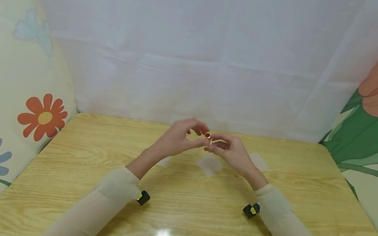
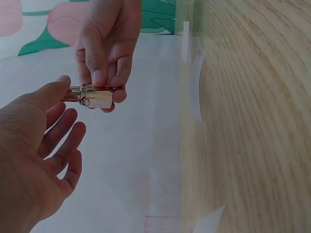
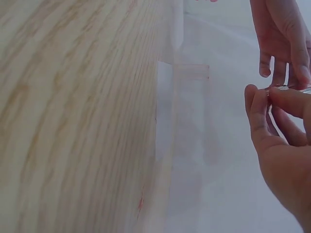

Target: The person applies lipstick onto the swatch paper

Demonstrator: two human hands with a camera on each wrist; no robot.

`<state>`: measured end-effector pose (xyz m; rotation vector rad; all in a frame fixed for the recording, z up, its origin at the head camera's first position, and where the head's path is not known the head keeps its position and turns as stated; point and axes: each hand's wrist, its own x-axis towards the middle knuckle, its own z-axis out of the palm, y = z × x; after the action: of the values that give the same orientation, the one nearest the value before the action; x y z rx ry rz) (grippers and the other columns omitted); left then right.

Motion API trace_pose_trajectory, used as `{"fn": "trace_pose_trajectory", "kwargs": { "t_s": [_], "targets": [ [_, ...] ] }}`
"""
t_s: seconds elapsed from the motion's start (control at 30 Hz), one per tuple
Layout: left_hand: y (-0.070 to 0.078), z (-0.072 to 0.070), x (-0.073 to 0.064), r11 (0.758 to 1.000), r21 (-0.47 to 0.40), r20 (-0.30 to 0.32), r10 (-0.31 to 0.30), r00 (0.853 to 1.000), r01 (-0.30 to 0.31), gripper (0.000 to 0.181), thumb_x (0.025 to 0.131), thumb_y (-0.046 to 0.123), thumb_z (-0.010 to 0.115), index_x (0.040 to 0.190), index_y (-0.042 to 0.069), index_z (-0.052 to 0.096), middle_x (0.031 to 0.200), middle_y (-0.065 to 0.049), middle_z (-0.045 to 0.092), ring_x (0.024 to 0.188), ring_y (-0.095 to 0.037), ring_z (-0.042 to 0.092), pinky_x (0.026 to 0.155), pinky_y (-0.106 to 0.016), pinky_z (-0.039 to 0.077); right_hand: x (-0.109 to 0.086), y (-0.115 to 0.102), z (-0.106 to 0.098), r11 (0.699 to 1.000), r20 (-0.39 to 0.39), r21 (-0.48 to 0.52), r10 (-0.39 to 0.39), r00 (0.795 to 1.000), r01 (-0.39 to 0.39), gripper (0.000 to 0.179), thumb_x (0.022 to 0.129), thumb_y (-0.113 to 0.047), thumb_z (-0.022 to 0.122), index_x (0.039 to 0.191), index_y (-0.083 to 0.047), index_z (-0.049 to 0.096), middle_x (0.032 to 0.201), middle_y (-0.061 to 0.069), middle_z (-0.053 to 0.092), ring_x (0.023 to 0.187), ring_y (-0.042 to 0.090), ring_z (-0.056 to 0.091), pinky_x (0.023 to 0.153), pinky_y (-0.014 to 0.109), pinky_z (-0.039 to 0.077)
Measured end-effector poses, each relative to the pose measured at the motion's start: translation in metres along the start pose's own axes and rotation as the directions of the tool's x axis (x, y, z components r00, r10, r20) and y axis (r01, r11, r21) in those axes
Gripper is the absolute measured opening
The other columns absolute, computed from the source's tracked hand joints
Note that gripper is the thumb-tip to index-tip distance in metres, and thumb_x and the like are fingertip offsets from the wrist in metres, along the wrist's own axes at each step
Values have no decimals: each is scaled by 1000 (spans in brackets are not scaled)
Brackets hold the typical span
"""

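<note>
A small shiny gold metal tube (image 2: pixel 99 98), with a band and a tiny loop round it, is held up over the far part of the table. One end shows round and red in the head view. My right hand (image 1: pixel 233 152) pinches the tube between thumb and fingertips. My left hand (image 1: pixel 181 136) comes in from the other side, its thumb (image 2: pixel 57 90) at the tube's end. The other left fingers (image 2: pixel 63 143) are spread and loosely bent below the tube. In the right wrist view most of the tube is hidden behind my right fingers (image 3: pixel 260 114).
Square white paper pieces lie beyond my wrists, one in the middle (image 1: pixel 210 165), others at left (image 1: pixel 164 162) and right (image 1: pixel 258 162). A clear red-edged piece (image 3: pixel 193 72) stands by a paper. The wooden table (image 1: pixel 188 217) bears a small red smear (image 3: pixel 141 200). A white cloth (image 1: pixel 199 53) hangs behind.
</note>
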<state>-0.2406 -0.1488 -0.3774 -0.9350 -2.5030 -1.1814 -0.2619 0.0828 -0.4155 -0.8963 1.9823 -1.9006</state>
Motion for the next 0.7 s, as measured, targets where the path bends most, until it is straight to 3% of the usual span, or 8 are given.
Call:
{"fn": "trace_pose_trajectory", "kwargs": {
  "t_s": [0.27, 0.7],
  "targets": [
    [2, 0, -1, 999, 27, -65, 31, 997, -30, 20, 92, 31, 79, 107, 18, 75, 101, 11, 70, 91, -17, 64, 79, -43, 49, 0, -3, 2, 1000, -12, -16, -18, 1000, 17, 30, 95, 3, 69, 124, 6, 64, 115, 20, 69, 105, 32, 69, 91, 40, 54],
    [4, 0, -2, 999, 29, -72, 46, 996, -44, 14, 92, 25, 78, 103, 17, 75, 97, 11, 71, 89, -17, 65, 79, -41, 47, -1, -4, 5, 991, -8, -118, -55, 998, 54, 32, 96, 1, 70, 127, 6, 65, 113, 20, 70, 102, 31, 70, 90, 38, 55]
  ]
}}
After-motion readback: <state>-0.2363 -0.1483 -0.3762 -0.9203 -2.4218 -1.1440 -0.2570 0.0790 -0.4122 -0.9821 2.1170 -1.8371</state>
